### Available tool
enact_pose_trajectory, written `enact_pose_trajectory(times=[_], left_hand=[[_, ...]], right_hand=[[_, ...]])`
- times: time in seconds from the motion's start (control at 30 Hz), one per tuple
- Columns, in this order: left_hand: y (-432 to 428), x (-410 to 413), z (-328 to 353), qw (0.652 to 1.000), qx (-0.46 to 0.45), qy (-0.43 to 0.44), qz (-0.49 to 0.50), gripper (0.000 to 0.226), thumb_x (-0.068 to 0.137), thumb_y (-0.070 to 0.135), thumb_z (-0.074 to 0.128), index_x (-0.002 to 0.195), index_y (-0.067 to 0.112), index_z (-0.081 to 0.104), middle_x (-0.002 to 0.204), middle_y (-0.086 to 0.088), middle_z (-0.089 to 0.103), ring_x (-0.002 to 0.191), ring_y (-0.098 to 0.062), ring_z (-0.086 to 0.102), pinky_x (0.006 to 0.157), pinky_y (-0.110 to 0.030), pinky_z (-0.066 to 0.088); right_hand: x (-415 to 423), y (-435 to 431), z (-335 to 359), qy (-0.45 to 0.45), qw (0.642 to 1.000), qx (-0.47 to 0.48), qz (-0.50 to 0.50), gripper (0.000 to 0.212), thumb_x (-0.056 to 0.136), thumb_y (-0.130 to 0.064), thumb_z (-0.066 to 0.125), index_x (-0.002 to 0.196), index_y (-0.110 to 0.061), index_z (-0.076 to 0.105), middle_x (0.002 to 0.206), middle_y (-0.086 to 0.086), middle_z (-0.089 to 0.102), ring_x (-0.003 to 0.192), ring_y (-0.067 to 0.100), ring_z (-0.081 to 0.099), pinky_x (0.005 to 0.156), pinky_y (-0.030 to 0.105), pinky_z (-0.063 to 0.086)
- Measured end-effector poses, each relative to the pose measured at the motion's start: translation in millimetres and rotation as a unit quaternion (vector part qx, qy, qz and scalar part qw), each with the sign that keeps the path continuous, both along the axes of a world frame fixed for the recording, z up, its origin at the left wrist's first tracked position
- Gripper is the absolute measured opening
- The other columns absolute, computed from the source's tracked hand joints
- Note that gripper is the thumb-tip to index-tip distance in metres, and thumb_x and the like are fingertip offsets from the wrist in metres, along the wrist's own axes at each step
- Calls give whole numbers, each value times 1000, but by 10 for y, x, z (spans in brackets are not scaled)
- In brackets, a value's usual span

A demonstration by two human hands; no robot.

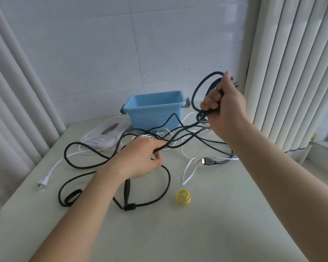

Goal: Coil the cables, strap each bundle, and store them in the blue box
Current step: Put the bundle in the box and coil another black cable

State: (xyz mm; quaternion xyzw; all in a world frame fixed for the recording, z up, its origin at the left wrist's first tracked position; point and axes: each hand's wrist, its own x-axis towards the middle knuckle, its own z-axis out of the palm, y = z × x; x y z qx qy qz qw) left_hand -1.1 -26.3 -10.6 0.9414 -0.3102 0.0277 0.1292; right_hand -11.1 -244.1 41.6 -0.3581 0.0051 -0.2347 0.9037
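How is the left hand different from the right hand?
The right hand is lifted up beside the blue box; the left hand is low over the table. The right hand grips several cable loops; the left hand pinches one black strand. Both are holding cable.

Soft, even daylight comes from the right through the vertical blinds (292, 72), the brightest area, nearly washed out. The pale wall (102, 53) takes a cool bluish cast, with a faint sheen near its upper right. Shadows on the table (206, 233) are weak and diffuse, thin under the black cable (78, 146) and the arms. The right hand (223, 103) and the dark cable (193, 97) loop it grips are smeared by motion; the left hand (140, 157), pinching the black cable, is crisper. Wide-angle distortion bows the blinds and the left curtain (17, 91) outward at the edges
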Motion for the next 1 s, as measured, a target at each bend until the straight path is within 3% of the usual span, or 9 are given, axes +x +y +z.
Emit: enact_pose_trajectory(times=[0.1, 0.27, 0.4, 0.53, 0.6, 0.7, 0.8, 0.9, 1.0], left_hand=[[12, -3, 33, 992, -49, 110, 41, 10, 89, 20, 64, 99, 21, 65, 82, 3, 72, 52, -8, 66, 63, -36, 59], [78, 45, 70, 959, -212, 173, 79, 18, 100, 21, 58, 89, 11, 69, 53, 2, 62, 47, -12, 59, 55, -30, 47], [66, -7, 174, 956, -284, 50, 58, 19, 94, 27, 68, 83, 11, 68, 56, 1, 60, 45, -10, 48, 46, -21, 36], [140, -20, 269, 947, -311, -82, 22, 22, 94, 29, 68, 79, 14, 74, 63, -2, 67, 54, -17, 53, 57, -32, 43], [192, -42, 329, 943, -316, -107, 5, 20, 94, 25, 69, 79, 16, 77, 64, 1, 69, 57, -17, 56, 57, -26, 42], [269, -36, 390, 943, -312, -118, -8, 21, 93, 29, 70, 74, 25, 76, 53, 12, 61, 48, -10, 49, 50, -16, 33], [338, 48, 384, 927, -322, -189, 29, 27, 89, 46, 64, 82, 23, 77, 56, 5, 60, 53, -15, 51, 55, -30, 43], [432, 126, 377, 885, -375, -264, 83, 21, 84, 41, 76, 98, 25, 74, 64, 10, 62, 61, -7, 57, 64, -25, 49], [484, 175, 330, 870, -374, -297, 122, 24, 80, 44, 80, 94, 27, 71, 74, 15, 62, 64, 3, 55, 63, -28, 49]], right_hand=[[14, 36, -29, -16, 977, -175, -124, 35, 103, -32, 49, 74, -18, 36, 55, -2, 32, 48, 15, 29, 47, 26, 27], [5, -3, -89, 5, 842, -491, -224, 26, 101, -39, 44, 89, -17, 40, 69, -3, 47, 61, 17, 43, 59, 34, 39], [59, 2, -245, 70, 632, -743, -208, 24, 105, -34, 37, 96, -12, 36, 75, 4, 53, 67, 32, 47, 57, 40, 31], [87, 62, -367, 58, 518, -843, -131, 20, 105, -37, 38, 96, -19, 36, 74, 2, 50, 64, 26, 48, 57, 38, 37], [80, 83, -418, 42, 473, -873, -112, 22, 105, -40, 40, 96, -21, 36, 75, 3, 52, 67, 27, 53, 59, 41, 45], [59, 116, -447, 36, 457, -884, -96, 26, 103, -44, 41, 97, -19, 42, 78, 7, 54, 70, 29, 54, 65, 46, 52], [3, 177, -386, 12, 452, -888, -77, 31, 102, -47, 41, 91, -18, 42, 80, 7, 53, 71, 28, 54, 66, 42, 50], [-79, 230, -289, -11, 512, -859, 4, 42, 99, -49, 50, 84, -10, 54, 71, 3, 60, 66, 20, 59, 64, 32, 48], [-158, 275, -207, 4, 558, -828, 59, 47, 87, -53, 65, 77, -7, 57, 60, -3, 57, 49, 6, 48, 51, 16, 39]])
